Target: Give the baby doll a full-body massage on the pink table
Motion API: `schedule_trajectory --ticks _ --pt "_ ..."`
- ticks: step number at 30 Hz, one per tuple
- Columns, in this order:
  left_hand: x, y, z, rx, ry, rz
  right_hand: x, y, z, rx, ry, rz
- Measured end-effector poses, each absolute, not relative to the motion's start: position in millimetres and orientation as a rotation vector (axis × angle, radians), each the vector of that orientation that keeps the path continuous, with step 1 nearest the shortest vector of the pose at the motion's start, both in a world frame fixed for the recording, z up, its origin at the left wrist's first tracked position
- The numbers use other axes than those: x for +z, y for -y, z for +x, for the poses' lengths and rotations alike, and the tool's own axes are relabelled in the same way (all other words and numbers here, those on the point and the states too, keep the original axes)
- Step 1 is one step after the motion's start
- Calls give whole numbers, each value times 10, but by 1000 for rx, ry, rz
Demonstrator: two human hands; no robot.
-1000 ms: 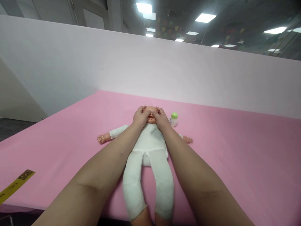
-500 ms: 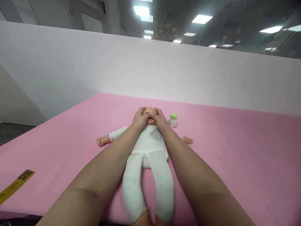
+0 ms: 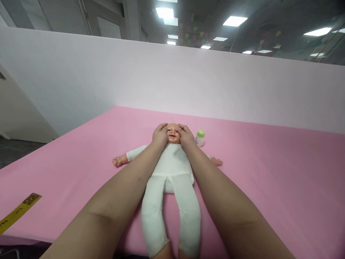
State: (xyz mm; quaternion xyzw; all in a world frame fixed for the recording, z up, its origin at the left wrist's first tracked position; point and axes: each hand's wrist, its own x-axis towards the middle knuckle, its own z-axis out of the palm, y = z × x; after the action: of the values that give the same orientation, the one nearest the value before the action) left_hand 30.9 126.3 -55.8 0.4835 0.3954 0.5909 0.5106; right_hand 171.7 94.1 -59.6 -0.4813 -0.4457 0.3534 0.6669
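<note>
A baby doll (image 3: 174,160) with a white cloth body lies on its back, head away from me and arms spread to the sides. My left hand (image 3: 160,136) cups the left side of its head, fingers curled along the temple and cheek. On the opposite side my right hand (image 3: 186,136) holds the head in the same way. Between both hands the doll's eyes, nose and mouth show. My forearms cover parts of its arms. Just right of my right hand stands a small clear bottle (image 3: 199,138) with a green cap, partly hidden by that hand.
Pink cloth (image 3: 258,172) covers the table under the doll. A yellow strip (image 3: 20,213) with printed marks lies at the near left edge. Behind the table runs a low white wall (image 3: 210,86), which continues along the left.
Both thumbs have slid outward from the middle of the doll's face to its sides, so the eyes and nose now show. The hands remain at the head.
</note>
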Motion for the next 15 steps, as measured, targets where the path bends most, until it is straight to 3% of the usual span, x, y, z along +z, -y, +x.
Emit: schedule_trajectory --ticks 15 --pt "-448 -1110 284 1321 -921 1232 -535 -770 1718 827 1044 -994"
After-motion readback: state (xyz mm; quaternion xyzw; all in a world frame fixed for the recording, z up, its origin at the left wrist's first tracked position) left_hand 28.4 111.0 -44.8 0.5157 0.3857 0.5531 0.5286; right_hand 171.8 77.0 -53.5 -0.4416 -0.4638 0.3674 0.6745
